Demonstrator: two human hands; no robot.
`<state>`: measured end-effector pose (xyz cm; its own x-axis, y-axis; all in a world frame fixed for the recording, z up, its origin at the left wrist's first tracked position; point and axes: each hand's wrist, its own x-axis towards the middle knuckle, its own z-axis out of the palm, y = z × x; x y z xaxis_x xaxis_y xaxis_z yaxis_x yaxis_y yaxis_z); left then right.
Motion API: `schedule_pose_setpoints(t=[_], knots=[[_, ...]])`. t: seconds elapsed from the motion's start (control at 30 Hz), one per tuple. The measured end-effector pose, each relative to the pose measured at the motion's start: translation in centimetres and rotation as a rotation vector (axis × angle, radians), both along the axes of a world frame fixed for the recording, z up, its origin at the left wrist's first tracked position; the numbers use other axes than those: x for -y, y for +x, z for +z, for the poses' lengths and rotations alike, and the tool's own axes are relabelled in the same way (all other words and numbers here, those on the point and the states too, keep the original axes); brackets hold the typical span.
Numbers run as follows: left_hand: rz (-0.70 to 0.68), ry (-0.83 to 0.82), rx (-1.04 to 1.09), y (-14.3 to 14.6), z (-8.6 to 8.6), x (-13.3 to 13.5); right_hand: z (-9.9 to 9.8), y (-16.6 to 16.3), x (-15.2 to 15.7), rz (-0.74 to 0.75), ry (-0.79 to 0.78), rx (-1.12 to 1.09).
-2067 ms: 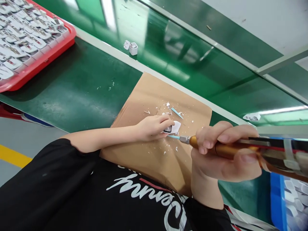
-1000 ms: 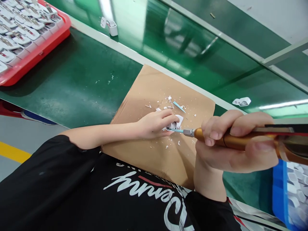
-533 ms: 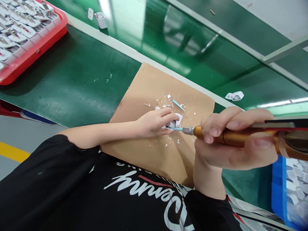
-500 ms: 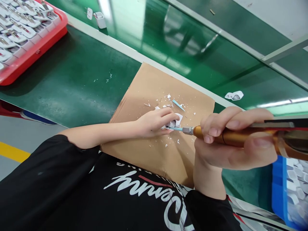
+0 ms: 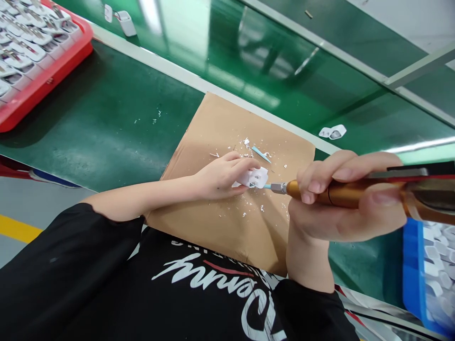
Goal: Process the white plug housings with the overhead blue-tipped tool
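Note:
My left hand (image 5: 227,175) is closed around a white plastic housing (image 5: 259,177), holding it above a brown cardboard sheet (image 5: 213,128). Part of the housing is hidden by my fingers. In my right hand (image 5: 344,203) is a gold pen-shaped power tool (image 5: 341,193) with a light-blue tip, its rear end running out of view at the right. The tool's tip meets the lower edge of the housing; the exact contact is hidden. A loose light-blue strip (image 5: 261,154) and white shavings (image 5: 246,142) lie on the cardboard just beyond my left hand.
A red tray (image 5: 76,52) full of white housings with metal parts stands at far left. At right, a blue bin (image 5: 412,270) holds many white pieces. Along the back lie two opened white housings (image 5: 126,23), the other (image 5: 337,132) farther right.
My left hand has turned the white housing, so a different, lighter face of it shows. The tool in my right hand stays at nearly the same place.

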<state>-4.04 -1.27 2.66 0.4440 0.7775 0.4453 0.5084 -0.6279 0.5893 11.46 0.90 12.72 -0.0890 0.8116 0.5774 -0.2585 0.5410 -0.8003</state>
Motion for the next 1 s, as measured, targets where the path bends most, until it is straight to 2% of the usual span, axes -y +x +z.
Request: schedule_pose_setpoints(t=[0.2, 0.4, 0.67, 0.83, 1.0], knots=[[-0.004, 0.08, -0.002, -0.1, 0.11, -0.08, 0.12, 0.16, -0.15, -0.018, -0.021, 0.021], [0.038, 0.133, 0.011, 0.01, -0.28, -0.14, -0.19, 0.28, -0.6, 0.043, 0.032, -0.02], [0.066, 0.18, 0.045, 0.27, -0.35, -0.1, -0.39, 0.42, 0.11, -0.07, -0.051, -0.044], [0.059, 0.133, 0.025, 0.19, -0.19, -0.03, -0.34, 0.43, 0.02, -0.028, -0.029, -0.004], [0.063, 0.046, -0.03, -0.03, -0.33, -0.13, -0.43, 0.32, -0.1, -0.085, -0.021, -0.011]])
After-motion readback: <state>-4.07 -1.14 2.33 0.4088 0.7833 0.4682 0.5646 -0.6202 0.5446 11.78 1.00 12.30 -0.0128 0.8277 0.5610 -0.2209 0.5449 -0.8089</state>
